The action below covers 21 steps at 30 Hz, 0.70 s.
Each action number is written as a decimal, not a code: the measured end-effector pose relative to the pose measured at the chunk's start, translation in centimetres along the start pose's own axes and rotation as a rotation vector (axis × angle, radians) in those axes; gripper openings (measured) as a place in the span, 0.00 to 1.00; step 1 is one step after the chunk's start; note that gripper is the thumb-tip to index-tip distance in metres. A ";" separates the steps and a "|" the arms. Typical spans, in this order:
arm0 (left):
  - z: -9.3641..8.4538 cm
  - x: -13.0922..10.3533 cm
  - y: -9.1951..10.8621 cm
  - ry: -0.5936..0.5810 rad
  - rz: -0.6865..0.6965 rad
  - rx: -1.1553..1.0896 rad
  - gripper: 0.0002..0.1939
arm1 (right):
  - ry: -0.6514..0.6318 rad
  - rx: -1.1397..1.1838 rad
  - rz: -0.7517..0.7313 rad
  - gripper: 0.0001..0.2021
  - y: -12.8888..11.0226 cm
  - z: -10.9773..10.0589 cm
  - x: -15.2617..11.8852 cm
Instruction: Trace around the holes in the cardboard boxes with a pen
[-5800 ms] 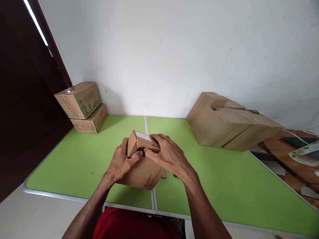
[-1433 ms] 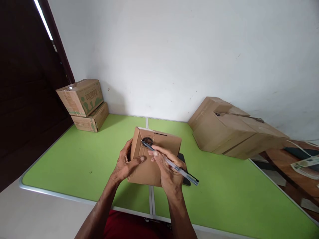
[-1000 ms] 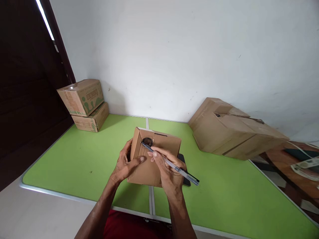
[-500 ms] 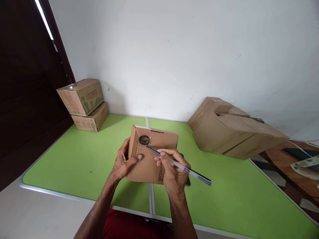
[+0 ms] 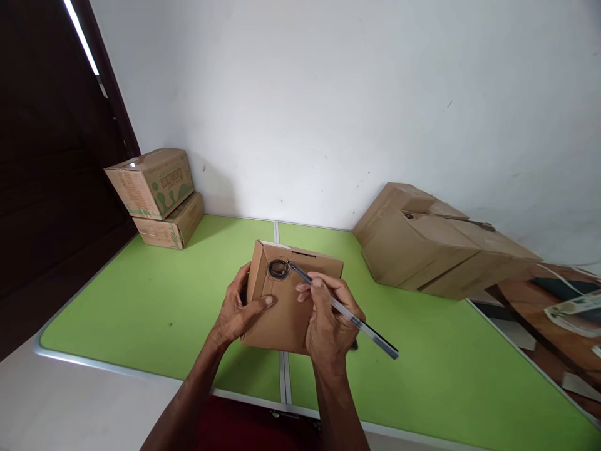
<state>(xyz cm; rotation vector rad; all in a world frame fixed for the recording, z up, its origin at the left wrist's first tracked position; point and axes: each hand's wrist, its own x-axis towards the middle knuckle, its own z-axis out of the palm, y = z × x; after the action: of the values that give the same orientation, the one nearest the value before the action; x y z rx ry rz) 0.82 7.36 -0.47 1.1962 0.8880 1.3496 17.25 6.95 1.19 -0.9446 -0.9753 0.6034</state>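
A small brown cardboard box [image 5: 286, 319] is tilted up above the table, its broad face toward me. My left hand [image 5: 241, 310] grips its left side, thumb on the face and fingers behind. Near the box's upper left corner is a round hole [image 5: 278, 269] with dark, inked edges and a thin drawn ring around it. Between thumb and fingers, my right hand [image 5: 331, 310] pinches a pen [image 5: 345, 311] with a clear barrel. The pen's tip meets the cardboard at the upper right of the hole. Part of a dark object [image 5: 354, 344] shows behind my right hand.
The green folding table [image 5: 141, 300] has a metal rim and a centre seam. Two stacked cartons [image 5: 171, 188] stand at the back left. Larger cardboard boxes [image 5: 432, 244] lean against the wall at the right. A power strip [image 5: 573, 313] rests on a wooden surface beyond the right edge.
The pen tip has moved from below the hole to its upper right. The box has shifted slightly right and toward me, with both hands still on box and pen.
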 end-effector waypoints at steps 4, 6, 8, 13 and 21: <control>0.1 0.0 -0.2 -0.007 -0.005 0.010 0.40 | -0.042 -0.018 -0.006 0.14 0.1 0.2 0.0; 0.0 0.0 -0.4 -0.006 -0.002 0.014 0.39 | -0.072 -0.031 -0.006 0.13 0.1 0.3 -0.1; -0.2 0.0 -0.6 0.002 0.007 0.018 0.40 | -0.100 -0.015 0.005 0.12 -0.2 0.3 0.0; -1.9 0.3 -1.0 0.096 0.039 0.013 0.42 | 0.042 0.033 -0.113 0.11 0.0 -1.7 1.9; -5.2 0.5 -0.4 0.353 0.102 0.049 0.38 | -0.686 -1.004 -0.550 0.20 8.9 -7.5 6.8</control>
<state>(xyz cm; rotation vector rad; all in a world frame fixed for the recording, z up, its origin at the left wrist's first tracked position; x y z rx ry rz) -4.09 8.50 -1.87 1.0683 1.1252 1.6621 26.85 13.67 -5.53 -1.2698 -2.1708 -0.1113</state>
